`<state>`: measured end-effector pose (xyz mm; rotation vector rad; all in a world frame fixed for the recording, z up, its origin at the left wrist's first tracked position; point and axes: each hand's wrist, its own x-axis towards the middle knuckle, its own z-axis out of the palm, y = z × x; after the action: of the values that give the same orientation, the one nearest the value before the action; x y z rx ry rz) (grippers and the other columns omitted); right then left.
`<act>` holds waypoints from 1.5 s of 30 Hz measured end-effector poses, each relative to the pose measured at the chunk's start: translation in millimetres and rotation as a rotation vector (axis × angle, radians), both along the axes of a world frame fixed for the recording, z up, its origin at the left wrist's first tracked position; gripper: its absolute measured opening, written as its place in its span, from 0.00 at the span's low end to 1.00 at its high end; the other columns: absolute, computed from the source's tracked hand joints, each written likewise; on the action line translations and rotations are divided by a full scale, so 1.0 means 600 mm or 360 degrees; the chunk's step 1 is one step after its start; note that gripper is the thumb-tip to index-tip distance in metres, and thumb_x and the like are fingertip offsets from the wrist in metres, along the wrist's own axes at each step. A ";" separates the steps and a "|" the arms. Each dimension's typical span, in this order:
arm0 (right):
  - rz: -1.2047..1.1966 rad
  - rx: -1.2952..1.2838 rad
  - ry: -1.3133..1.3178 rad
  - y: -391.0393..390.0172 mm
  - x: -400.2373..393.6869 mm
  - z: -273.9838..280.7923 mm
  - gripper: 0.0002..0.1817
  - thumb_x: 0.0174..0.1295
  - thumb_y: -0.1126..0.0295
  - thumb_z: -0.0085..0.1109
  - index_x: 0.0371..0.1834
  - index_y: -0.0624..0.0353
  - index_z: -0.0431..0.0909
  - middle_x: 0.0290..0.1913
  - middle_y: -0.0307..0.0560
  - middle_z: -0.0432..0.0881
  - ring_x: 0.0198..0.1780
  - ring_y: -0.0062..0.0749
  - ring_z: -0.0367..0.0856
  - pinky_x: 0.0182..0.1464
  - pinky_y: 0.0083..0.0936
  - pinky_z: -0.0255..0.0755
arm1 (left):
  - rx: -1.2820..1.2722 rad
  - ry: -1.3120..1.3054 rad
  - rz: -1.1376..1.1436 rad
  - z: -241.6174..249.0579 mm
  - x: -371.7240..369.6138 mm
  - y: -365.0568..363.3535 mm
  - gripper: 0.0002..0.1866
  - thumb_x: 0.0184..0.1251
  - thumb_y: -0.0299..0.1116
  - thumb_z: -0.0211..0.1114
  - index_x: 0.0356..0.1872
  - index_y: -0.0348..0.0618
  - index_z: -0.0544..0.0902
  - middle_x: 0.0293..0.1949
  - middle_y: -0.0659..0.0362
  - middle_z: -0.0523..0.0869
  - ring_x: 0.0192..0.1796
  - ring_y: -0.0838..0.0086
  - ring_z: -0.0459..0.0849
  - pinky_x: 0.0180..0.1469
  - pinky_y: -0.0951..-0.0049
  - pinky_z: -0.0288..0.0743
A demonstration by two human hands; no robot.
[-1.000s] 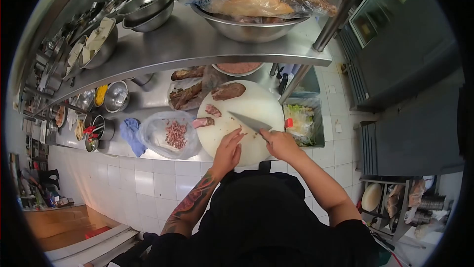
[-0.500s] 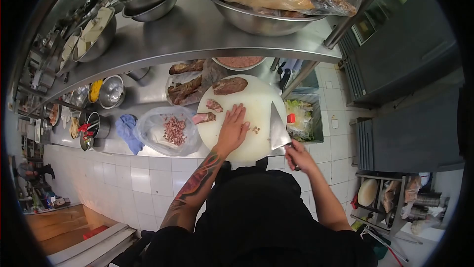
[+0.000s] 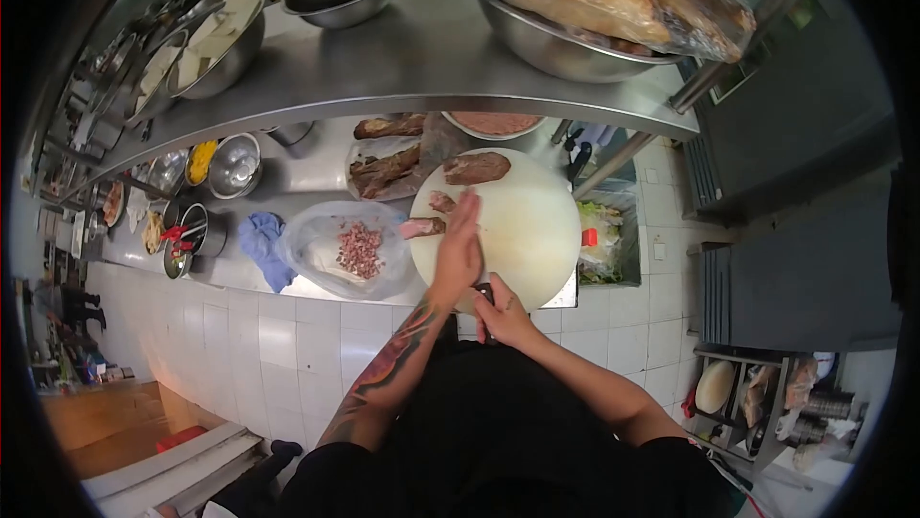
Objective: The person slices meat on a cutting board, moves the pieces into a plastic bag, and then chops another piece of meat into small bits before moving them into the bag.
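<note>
My left hand is over the left part of a round white cutting board, fingers straight and held together, palm turned on its side. Right beside its heel, my right hand grips the dark handle of a cleaver at the near rim. The blade is mostly hidden beside my left hand. Close to my left fingertips lie two small cut pieces of meat, a ragged piece and a pinker piece. A larger brown chunk of meat rests at the far edge of the board.
Left of the board sits a plastic bag with diced meat, then a blue cloth. Behind are dark meat pieces and a bowl of minced meat. A steel shelf overhangs the back. A bin of greens stands right.
The cleaver and my right hand have moved left from the board's right side to beside my left hand. My left hand has turned onto its side. The small crumbs no longer show.
</note>
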<state>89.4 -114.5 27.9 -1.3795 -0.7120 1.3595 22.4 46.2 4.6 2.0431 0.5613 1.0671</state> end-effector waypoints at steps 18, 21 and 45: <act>-0.0219 -0.0355 0.0027 -0.098 0.160 0.053 0.09 0.82 0.69 0.62 0.53 0.61 0.74 0.30 0.40 0.77 0.16 0.26 0.74 0.17 0.28 0.69 | 0.0301 0.0892 0.0187 0.029 -0.146 0.098 0.21 0.64 0.26 0.77 0.59 0.41 0.88 0.63 0.49 0.86 0.66 0.46 0.83 0.66 0.50 0.81; -0.0136 -0.0351 -0.0086 -0.120 0.188 0.073 0.13 0.83 0.68 0.61 0.62 0.61 0.76 0.30 0.42 0.79 0.17 0.27 0.77 0.18 0.29 0.71 | 0.0280 0.1098 0.0109 0.031 -0.126 0.092 0.17 0.64 0.26 0.76 0.55 0.43 0.87 0.57 0.53 0.85 0.64 0.49 0.83 0.64 0.49 0.81; 0.0852 -0.0295 -0.2148 -0.106 0.166 0.215 0.15 0.82 0.62 0.57 0.45 0.66 0.76 0.28 0.59 0.89 0.33 0.59 0.92 0.39 0.54 0.84 | 0.0449 0.0457 -0.0323 -0.016 -0.037 -0.072 0.12 0.62 0.21 0.73 0.45 0.45 0.93 0.50 0.61 0.91 0.56 0.61 0.89 0.60 0.62 0.87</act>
<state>189.0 -178.3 156.6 -2.3256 -1.9604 0.6777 0.0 3.2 -5.3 2.4641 0.3475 0.7719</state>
